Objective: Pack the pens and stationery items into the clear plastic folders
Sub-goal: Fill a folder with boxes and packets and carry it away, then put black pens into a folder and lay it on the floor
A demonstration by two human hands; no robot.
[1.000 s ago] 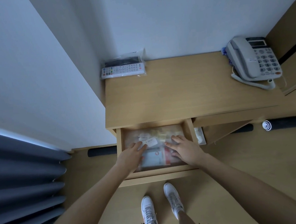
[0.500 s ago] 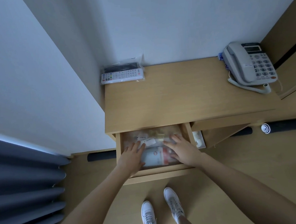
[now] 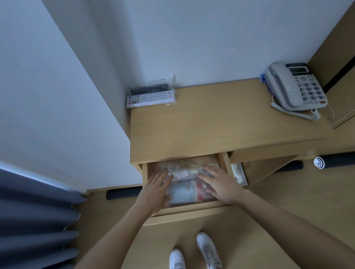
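A clear plastic folder (image 3: 186,191) with white and red papers and small stationery items inside lies flat in the open drawer (image 3: 226,166) of a light wooden desk. My left hand (image 3: 156,190) rests flat on the folder's left part, fingers spread. On the folder's right part my right hand (image 3: 217,183) lies flat, thumb at the folder's near side. Neither hand is closed around anything. The drawer's far part is hidden under the desk top.
On the desk top (image 3: 224,120) a bagged white remote control (image 3: 151,98) lies at the back left and a grey telephone (image 3: 295,88) at the back right. A wall and grey curtain (image 3: 27,218) stand left. A dark rolled mat (image 3: 342,159) lies on the floor at right.
Both hands stay flat on the folder in the drawer; they have slid slightly farther in. The head view has shifted a little.
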